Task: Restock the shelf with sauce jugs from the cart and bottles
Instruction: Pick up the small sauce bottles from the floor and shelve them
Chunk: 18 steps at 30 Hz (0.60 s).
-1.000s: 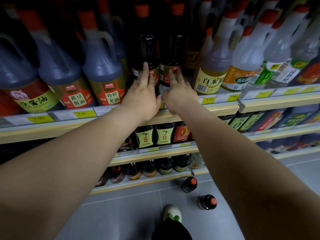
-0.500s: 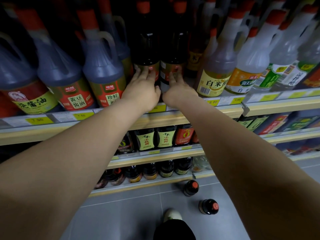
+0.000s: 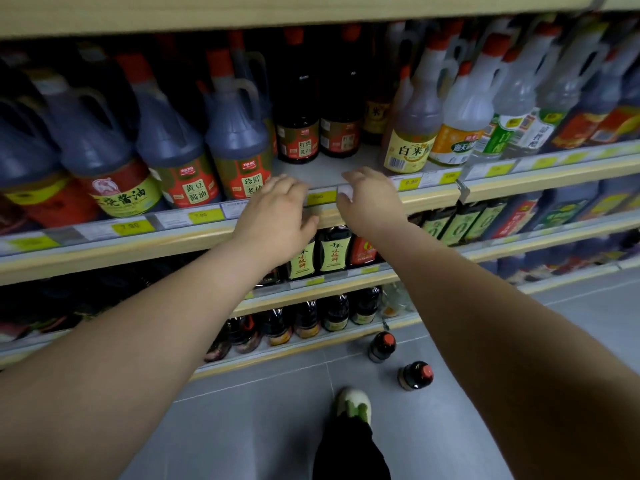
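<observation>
Big dark jugs point(image 3: 188, 157) with red caps are standing in a tight row on the left side of the shelf point(image 3: 104, 252). Yellow price tags point(image 3: 133, 226) are sticking along its front edge. The left hand point(image 3: 277, 209) is hanging over that edge, just in front of the last dark jug. Its fingers are loosely bent and are holding nothing; it is hard to tell if it is touching the edge. Two tall bottles point(image 3: 298, 133) with dark sauce are standing side by side farther back on the shelf, between the dark jugs and the pale ones. Some white shelf board is showing in front of them. The right hand point(image 3: 369, 199) is reaching over the same edge, near the left hand but not touching it. Its fingers are loosely bent too and are holding nothing. Down below, a white shoe point(image 3: 353, 405) is standing on the grey floor point(image 3: 259, 427). Two small bottles point(image 3: 415, 375) with red caps are standing on the floor just beside it, near the bottom shelf. On the right side of the shelf, pale jugs point(image 3: 412, 147) with red caps are crowding together.
</observation>
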Tool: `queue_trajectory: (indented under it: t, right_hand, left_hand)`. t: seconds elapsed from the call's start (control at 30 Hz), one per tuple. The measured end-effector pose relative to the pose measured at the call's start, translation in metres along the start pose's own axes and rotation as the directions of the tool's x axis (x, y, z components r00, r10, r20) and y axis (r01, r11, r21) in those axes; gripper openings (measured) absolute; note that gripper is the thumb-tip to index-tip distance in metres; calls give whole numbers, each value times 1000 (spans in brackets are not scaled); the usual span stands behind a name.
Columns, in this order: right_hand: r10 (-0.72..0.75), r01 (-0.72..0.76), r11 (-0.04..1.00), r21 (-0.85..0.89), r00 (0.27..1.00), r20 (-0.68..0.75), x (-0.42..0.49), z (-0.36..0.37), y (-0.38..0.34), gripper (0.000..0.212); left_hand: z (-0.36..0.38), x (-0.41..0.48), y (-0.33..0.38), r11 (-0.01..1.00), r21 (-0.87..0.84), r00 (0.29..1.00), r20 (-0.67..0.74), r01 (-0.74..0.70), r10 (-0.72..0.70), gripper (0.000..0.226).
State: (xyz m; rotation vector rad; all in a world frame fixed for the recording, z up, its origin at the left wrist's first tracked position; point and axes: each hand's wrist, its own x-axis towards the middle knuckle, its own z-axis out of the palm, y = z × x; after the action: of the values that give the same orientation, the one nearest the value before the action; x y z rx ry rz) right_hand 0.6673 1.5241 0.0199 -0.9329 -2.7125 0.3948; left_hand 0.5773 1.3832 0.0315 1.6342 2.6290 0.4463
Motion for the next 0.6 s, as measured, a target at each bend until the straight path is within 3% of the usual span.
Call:
queue_trajectory:
  t: [0.3, 0.6]
  right_hand:
    - [197, -225, 935, 273, 972, 126, -143, -40, -21, 42]
    - [428, -455, 801, 389, 890, 160, -228, -65, 42, 37]
  left_hand:
    - [-28, -78, 32, 990, -122, 986, 146, -65, 83, 56]
    - [-3, -128, 99, 980, -191, 959, 265, -49, 100, 53]
